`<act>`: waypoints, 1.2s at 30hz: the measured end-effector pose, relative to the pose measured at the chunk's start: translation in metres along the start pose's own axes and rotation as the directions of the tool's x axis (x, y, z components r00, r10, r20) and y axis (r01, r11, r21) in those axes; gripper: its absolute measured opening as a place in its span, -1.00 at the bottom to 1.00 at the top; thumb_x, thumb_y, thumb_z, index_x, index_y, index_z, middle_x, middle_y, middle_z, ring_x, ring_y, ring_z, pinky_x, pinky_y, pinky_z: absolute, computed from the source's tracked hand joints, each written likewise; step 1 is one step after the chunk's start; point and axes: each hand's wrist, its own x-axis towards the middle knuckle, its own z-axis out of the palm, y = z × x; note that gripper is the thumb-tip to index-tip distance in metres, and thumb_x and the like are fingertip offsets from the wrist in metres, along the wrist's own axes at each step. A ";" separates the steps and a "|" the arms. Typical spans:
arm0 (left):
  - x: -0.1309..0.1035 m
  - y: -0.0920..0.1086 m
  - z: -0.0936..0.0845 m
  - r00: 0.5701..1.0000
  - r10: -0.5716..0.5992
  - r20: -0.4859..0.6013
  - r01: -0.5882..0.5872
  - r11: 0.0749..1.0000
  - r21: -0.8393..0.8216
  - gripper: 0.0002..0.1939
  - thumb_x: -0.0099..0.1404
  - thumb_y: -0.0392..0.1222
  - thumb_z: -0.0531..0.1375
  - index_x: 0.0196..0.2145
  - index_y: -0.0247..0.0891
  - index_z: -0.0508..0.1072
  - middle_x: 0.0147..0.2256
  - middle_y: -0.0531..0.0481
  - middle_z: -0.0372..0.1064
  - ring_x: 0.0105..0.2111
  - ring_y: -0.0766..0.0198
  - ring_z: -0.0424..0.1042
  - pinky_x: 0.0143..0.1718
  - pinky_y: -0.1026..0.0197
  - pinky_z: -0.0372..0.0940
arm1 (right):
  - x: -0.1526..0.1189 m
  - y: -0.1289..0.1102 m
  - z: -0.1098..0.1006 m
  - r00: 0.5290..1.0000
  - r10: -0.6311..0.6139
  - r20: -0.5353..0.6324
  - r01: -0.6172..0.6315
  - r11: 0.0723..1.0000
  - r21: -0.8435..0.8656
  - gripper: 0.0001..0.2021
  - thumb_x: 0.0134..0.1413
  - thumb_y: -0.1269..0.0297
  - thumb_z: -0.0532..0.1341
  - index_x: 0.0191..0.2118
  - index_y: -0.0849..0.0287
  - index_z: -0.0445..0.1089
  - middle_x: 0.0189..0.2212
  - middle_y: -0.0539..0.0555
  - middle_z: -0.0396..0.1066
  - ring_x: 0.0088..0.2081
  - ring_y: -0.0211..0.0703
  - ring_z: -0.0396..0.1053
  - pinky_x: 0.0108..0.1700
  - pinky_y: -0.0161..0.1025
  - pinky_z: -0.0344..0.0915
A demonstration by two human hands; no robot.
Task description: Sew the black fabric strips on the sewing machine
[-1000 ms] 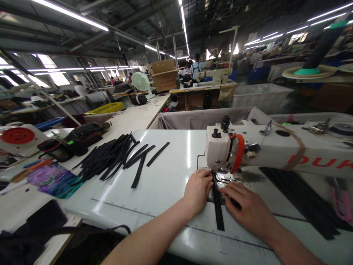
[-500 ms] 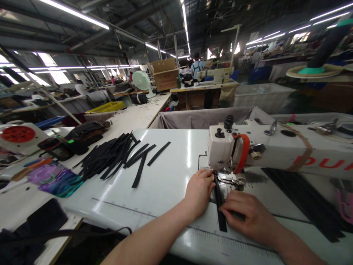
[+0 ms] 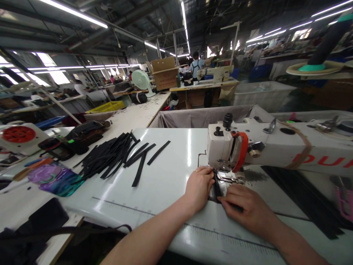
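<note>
Black strip point(image 3: 217, 187) lies on the pale surface point(image 3: 171, 180), just near of the head of the sewing machine point(image 3: 220, 147), its far end hidden about the needle area. Left hand point(image 3: 199, 189) on its left side, fingers bent down at the far part; whether they pinch or only press, cannot tell. Right hand point(image 3: 245, 204) at the near end, thumb and forefinger apparently pinching it. Something dark under that palm — shadow or a held object, unclear. Strip looks light, thin and flat, probably woven or webbing-like: pliant along its length, firmer across, hardly fragile. Likely to skid on the glossy top, so light pressure should serve better than a hard grip. Best hold, I judge: near end by the edges, far part flattened from the left — fingertips clear of the needle. Similar strips point(image 3: 107, 158) heaped left; longer strips point(image 3: 300, 198) lie right.
</note>
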 end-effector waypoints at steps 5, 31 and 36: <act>0.000 0.001 0.000 1.000 -0.002 0.007 0.002 1.000 0.000 -0.83 0.35 -0.35 0.12 -0.23 -0.36 0.52 -0.05 -0.15 0.46 -0.04 0.11 0.37 0.12 0.08 0.28 | 0.001 0.008 0.004 1.000 0.008 -0.015 -0.009 0.995 -0.097 -0.79 0.25 0.36 0.10 -0.19 0.13 0.51 -0.43 0.04 0.44 -0.33 -0.17 0.40 -0.21 -0.19 0.34; -0.005 -0.006 0.006 0.987 -0.127 -0.094 0.106 0.973 -0.204 -0.94 0.22 -0.38 0.26 -0.35 -0.30 0.54 -0.13 -0.09 0.51 -0.09 0.14 0.44 0.01 0.12 0.35 | 0.000 0.016 0.012 0.989 0.143 -0.032 -0.146 0.967 -0.208 -0.74 0.27 0.33 0.04 -0.08 0.11 0.45 -0.26 0.09 0.53 -0.24 -0.08 0.48 -0.23 -0.16 0.40; -0.004 -0.007 0.006 0.991 -0.102 -0.084 0.085 0.980 -0.182 -0.94 0.24 -0.37 0.24 -0.34 -0.30 0.54 -0.13 -0.08 0.50 -0.09 0.14 0.44 0.00 0.13 0.35 | 0.001 0.016 0.013 0.987 0.157 -0.027 -0.159 0.967 -0.199 -0.73 0.27 0.32 0.04 -0.09 0.11 0.47 -0.26 0.10 0.53 -0.26 -0.08 0.48 -0.24 -0.15 0.41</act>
